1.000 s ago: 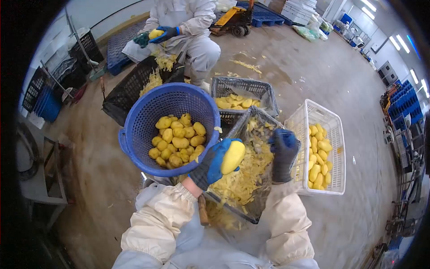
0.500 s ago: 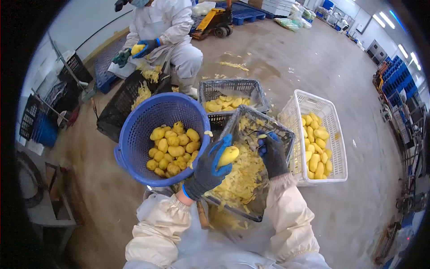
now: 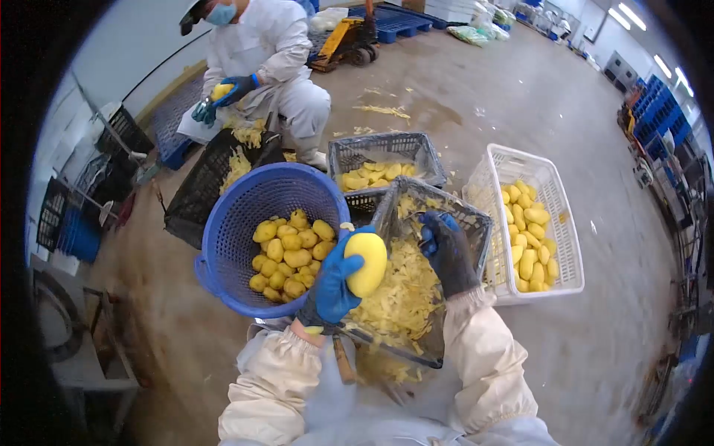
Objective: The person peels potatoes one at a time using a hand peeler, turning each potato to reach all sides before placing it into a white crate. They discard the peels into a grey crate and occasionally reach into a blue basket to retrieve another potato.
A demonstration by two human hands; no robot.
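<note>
My left hand (image 3: pixel 332 286), in a blue and dark glove, is wrapped round a smooth yellow potato (image 3: pixel 366 265). To its right, my right hand (image 3: pixel 446 249) is closed over the black crate (image 3: pixel 480 223); what its fingers hold is too small to make out. Yellow peelings (image 3: pixel 401 297) fill much of this crate, below both hands. Left of my left hand stands a blue basket (image 3: pixel 223 215) of potatoes with brownish skin (image 3: pixel 290 249). A white crate (image 3: pixel 569 245) on the right holds smooth yellow potatoes (image 3: pixel 529 238).
Behind the peelings crate, another black crate (image 3: pixel 387 141) holds yellow pieces. A co-worker (image 3: pixel 260 59) sits at the upper left with a potato in gloved hands, over a black crate (image 3: pixel 201 175) with peelings. A pallet jack (image 3: pixel 346 44) stands behind.
My left hand has turned over, showing more of the potato, which is nearer the camera. My right hand has moved slightly, its fingers now more curled. The view has shifted a little.
</note>
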